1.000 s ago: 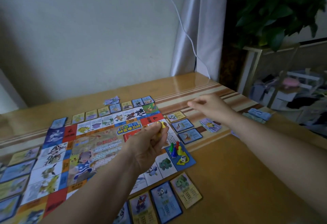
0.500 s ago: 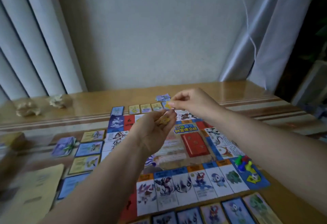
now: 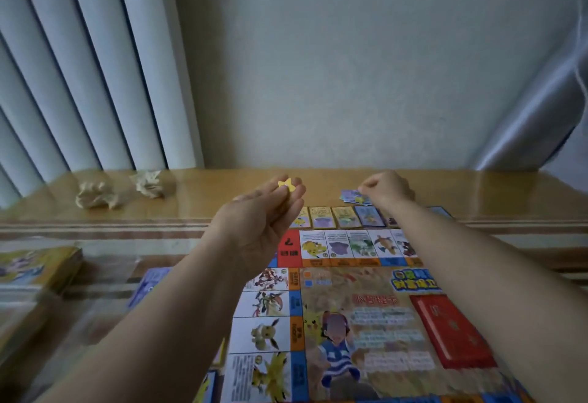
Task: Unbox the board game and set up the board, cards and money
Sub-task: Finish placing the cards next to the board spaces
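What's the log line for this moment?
left hand: holds yellow token, raised | right hand: curled at purple card pile, grip unclear | board: laid out

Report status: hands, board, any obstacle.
Left hand holds yellow token, raised. Right hand curled at far card pile; grip unclear. Board laid flat. No obstacle seen.

Two crumpled paper wads (image 3: 95, 195) (tan) lie near vertical blinds (image 3: 79, 68).

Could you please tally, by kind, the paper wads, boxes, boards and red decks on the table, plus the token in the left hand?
Crumpled paper wads: 2
Yellow box: 1
Game board: 1
Red card stack: 1
Yellow star token, held by the left hand: 1
Total: 6
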`<state>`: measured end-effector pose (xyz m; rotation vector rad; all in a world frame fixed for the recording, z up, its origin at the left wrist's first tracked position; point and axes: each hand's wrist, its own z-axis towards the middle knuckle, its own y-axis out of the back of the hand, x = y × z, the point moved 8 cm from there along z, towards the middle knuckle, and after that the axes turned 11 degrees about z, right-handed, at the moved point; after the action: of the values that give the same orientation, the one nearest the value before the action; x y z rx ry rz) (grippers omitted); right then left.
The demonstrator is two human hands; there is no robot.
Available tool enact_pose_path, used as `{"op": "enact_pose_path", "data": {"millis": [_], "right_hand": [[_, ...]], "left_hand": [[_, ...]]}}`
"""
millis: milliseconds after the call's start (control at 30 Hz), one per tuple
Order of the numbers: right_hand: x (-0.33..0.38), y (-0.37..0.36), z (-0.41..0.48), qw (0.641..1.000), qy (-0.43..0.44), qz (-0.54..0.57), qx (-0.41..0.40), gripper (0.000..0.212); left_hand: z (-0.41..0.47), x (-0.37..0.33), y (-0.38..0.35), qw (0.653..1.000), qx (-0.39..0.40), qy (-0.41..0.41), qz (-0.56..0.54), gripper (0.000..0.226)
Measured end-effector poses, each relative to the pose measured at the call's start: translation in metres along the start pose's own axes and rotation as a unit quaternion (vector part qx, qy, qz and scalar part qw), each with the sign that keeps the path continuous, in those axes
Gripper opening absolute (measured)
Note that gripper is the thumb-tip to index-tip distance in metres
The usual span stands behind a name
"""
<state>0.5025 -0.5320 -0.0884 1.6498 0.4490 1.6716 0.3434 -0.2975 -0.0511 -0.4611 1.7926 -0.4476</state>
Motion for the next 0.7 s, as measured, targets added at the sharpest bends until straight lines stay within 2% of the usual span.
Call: {"op": "enact_pose_path", "data": {"millis": [67,100,200,267,333,433,567,633,700], "right_hand": [[0.011,0.007,-0.010,0.999,0.025,0.018,-0.007,0.019],[0.025,0.009,-0.021,0.997,0.049,0.061,0.012,0.021],[0.090,0.002,-0.081,0.966,0.126,0.163,0.156,0.027],[0.132,-0.008,-0.134,0.936,0.173,0.137,0.275,0.030],[0.158,-0.018,-0.177,0.911,0.203,0.119,0.338,0.023],[0.185,-0.026,-0.214,0.899,0.226,0.131,0.351,0.009],[0.217,-0.045,-0.252,0.885,0.255,0.097,0.378,0.007],[0.230,-0.055,-0.262,0.885,0.260,0.091,0.374,0.005],[0.236,-0.064,-0.259,0.897,0.235,0.145,0.344,0.004]], "left_hand": [[-0.001,0.002,0.007,1.000,-0.007,0.003,-0.001,0.020],[-0.004,0.004,0.010,1.000,-0.013,0.006,-0.004,0.019],[-0.017,0.010,0.018,0.999,-0.025,0.014,-0.018,0.015],[-0.029,0.013,0.026,0.999,-0.028,0.012,-0.020,0.016],[-0.043,0.013,0.038,0.999,-0.025,-0.001,-0.021,0.025],[-0.066,0.006,0.061,0.999,-0.033,-0.029,-0.019,0.028],[-0.093,-0.004,0.097,0.996,-0.054,-0.060,-0.024,0.029],[-0.103,-0.011,0.111,0.995,-0.064,-0.074,-0.028,0.031],[-0.110,-0.021,0.126,0.991,-0.085,-0.092,-0.042,0.031]]}}
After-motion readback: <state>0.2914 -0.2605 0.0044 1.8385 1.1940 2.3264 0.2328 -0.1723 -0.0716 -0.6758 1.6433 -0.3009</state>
